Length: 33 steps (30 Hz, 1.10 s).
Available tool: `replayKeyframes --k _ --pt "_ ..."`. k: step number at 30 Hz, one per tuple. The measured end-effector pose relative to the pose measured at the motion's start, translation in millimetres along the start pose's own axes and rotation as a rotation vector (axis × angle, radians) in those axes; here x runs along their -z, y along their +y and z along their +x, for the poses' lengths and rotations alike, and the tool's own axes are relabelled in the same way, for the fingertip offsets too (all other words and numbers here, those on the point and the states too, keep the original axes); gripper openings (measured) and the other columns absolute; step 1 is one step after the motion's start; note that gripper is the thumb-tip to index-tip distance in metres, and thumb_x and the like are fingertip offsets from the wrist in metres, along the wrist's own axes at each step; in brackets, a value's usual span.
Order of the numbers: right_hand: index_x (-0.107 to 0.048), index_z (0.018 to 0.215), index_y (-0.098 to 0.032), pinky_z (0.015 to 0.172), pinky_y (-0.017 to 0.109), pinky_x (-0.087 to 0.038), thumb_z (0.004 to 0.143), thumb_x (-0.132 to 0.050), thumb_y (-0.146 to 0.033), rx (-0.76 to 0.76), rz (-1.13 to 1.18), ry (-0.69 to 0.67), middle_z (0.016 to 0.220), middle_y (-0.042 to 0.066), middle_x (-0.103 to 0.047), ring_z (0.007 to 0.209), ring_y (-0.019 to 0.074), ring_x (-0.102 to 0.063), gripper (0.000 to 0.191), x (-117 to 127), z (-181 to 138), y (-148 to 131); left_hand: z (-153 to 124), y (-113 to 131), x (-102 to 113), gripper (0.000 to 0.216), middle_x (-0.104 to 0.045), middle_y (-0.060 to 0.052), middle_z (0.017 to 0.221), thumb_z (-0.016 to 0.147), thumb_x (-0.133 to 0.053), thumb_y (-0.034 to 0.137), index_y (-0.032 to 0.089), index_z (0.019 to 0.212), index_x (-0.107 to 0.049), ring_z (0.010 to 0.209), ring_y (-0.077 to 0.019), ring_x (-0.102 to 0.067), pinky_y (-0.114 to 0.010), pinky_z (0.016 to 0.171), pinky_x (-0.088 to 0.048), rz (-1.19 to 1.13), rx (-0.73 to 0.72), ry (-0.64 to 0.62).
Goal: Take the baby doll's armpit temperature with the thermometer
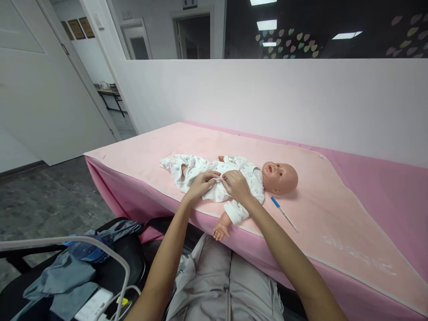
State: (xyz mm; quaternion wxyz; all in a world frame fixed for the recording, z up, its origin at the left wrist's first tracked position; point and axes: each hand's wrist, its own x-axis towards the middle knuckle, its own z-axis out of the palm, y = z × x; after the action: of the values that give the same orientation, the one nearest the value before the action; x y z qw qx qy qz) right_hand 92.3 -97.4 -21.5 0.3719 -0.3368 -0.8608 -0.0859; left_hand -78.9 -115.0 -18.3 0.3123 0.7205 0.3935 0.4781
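Frame centre: left hand and right hand pinch the printed garment, seemingly light, limp cloth, best held at its edges.

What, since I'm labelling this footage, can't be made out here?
All in the head view:
Fingertip pinch on the bald plastic doll's white patterned cloth outfit: partly covered by the left hand and right hand.
White lettering on the pale pink sheet: too faint.
Marks on the flat white object: too small.
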Motion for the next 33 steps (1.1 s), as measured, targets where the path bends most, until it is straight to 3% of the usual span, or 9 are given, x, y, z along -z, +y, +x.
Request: replayKeyframes --k 18,23,29,33 --pt "-0.056 0.083 -0.018 0.077 0.032 -0.038 0.089 -0.043 -0.028 0.003 -0.016 -0.005 0.079 0.006 -0.061 0.080 0.0194 -0.053 0.018 -3.3 -0.3 1.0 -0.1 0.5 -1.9 0.013 -0.063 -0.005 0.098 0.072 -0.049 0.018 0.016 0.075 -0.061 0.092 -0.0189 -0.057 -0.032 0.087 -0.043 0.012 0.042 0.053" --pt "-0.055 0.083 -0.018 0.077 0.031 -0.038 0.089 -0.043 -0.028 -0.004 -0.022 0.006 0.079 0.005 -0.061 0.079 0.0190 -0.052 0.017 -2.5 0.0 0.3 -0.5 3.3 -1.5 0.014 -0.063 -0.004 0.092 0.075 -0.049 0.022 0.016 0.080 -0.060 0.090 -0.0187 -0.056 -0.032 0.085 -0.043 0.047 0.042 0.050" --pt "-0.055 0.081 -0.018 0.076 0.031 -0.038 0.089 -0.042 -0.027 -0.014 -0.035 -0.004 0.077 0.005 -0.059 0.078 0.0189 -0.052 0.017 -2.0 -0.1 0.1 -2.7 6.4 -4.5 0.018 -0.060 -0.005 0.098 0.078 -0.051 0.025 0.017 0.093 -0.056 0.096 -0.0182 -0.056 -0.033 0.089 -0.043 -0.037 0.029 0.047" --pt "-0.055 0.081 -0.018 0.076 0.031 -0.038 0.089 -0.043 -0.027 -0.006 -0.041 -0.005 0.077 0.005 -0.059 0.079 0.0191 -0.052 0.017 -1.3 0.5 -0.4 -1.7 4.4 -6.5 0.013 -0.060 -0.005 0.097 0.078 -0.049 0.023 0.016 0.087 -0.057 0.094 -0.0173 -0.056 -0.032 0.089 -0.042 -0.023 0.006 0.065"
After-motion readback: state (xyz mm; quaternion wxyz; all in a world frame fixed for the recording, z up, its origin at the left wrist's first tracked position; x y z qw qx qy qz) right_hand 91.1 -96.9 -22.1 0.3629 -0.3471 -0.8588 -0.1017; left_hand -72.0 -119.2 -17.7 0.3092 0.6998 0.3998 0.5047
